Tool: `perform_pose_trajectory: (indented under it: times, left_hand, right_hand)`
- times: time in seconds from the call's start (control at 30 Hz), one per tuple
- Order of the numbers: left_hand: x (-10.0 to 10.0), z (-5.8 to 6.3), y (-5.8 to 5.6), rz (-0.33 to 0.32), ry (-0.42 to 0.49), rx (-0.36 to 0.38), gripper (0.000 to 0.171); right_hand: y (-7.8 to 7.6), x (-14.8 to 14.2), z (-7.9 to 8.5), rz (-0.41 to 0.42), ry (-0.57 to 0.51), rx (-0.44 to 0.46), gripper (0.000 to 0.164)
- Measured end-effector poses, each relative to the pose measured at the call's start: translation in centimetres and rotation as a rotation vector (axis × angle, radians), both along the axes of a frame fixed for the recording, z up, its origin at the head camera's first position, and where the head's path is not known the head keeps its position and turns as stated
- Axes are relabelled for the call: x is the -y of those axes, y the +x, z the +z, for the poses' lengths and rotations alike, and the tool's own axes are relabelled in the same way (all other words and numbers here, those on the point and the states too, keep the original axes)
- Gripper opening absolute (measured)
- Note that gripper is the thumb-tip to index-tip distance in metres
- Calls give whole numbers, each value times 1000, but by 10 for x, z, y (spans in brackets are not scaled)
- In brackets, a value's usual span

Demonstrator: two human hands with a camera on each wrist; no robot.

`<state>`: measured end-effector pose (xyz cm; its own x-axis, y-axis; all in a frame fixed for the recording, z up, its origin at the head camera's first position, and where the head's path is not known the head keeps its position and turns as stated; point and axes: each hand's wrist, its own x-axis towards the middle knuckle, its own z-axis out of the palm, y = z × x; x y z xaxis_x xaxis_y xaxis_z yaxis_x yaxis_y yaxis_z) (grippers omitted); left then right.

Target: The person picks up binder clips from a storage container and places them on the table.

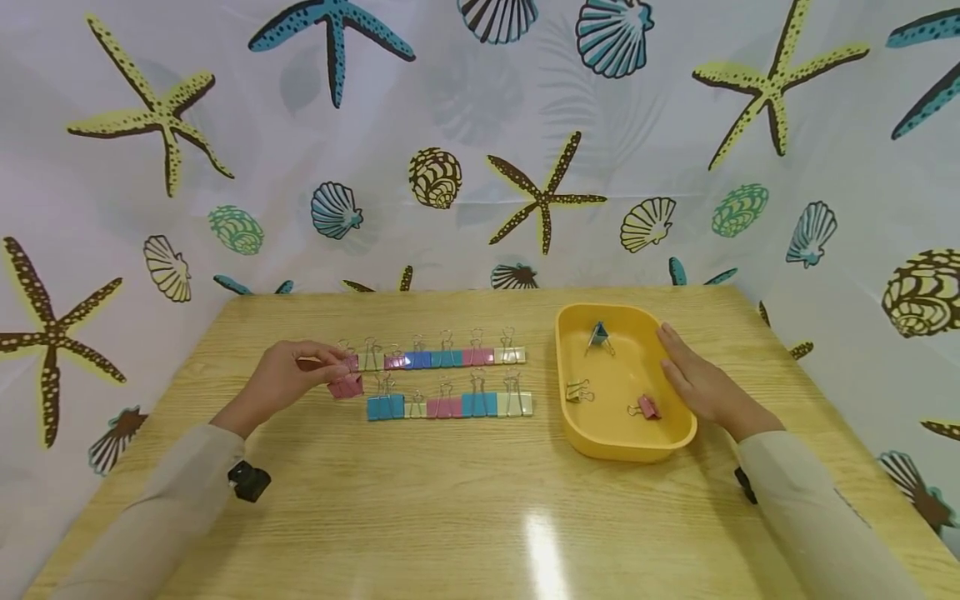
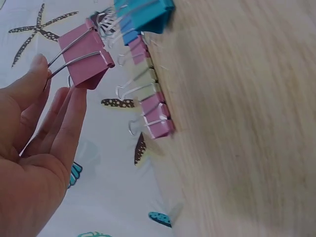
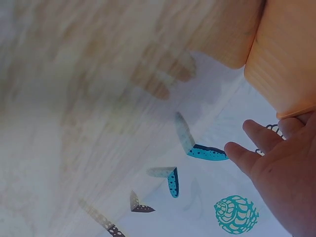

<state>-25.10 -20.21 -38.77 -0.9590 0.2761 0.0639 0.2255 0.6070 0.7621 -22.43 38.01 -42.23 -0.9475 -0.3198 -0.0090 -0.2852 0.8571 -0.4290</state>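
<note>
My left hand (image 1: 288, 375) pinches a large pink binder clip (image 1: 346, 386) by its wire handles, at the left end of two rows of binder clips. In the left wrist view the pink clip hangs above the table, apart from the rows. The back row (image 1: 446, 358) has clips in pink, pale yellow, blue and teal, their wire handles up. A front row (image 1: 445, 407) of blue, pale yellow and pink clips lies nearer. My right hand (image 1: 701, 383) rests along the right rim of a yellow plastic tub (image 1: 630, 451), fingers straight.
Inside the tub lie a teal clip (image 1: 599, 335) at the back, a pale yellow clip (image 1: 574, 391) at the left and a small pink clip (image 1: 649, 407) at the right. A patterned cloth (image 1: 465, 108) encloses the wooden table (image 1: 420, 508) behind and at the sides.
</note>
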Motion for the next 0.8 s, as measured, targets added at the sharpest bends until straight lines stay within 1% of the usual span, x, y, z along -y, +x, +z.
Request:
perform_pose_trajectory:
  times: [0.1,0.27,0.4,0.5,0.6,0.8]
  left_hand:
    - [3,-3,2,18,-35,13,23]
    - [6,-11,1,47,-110,0,21]
    - [8,-15,0,19,-113,36,20]
    - [8,-16,1,-16,-114,59,18]
    - [7,-16,1,-42,-132,59,16]
    - [4,-23,-2,-57,-147,79,15]
  right_hand:
    - [0,1,1,-1,-3,8,60]
    - [1,2,2,-3,-3,-1,60]
    - [1,2,2,-6,-1,-4,60]
    - [0,2,3,-8,5,2,60]
    - [0,3,3,-7,4,8,60]
    - [1,2,4,-7,-6,16,61]
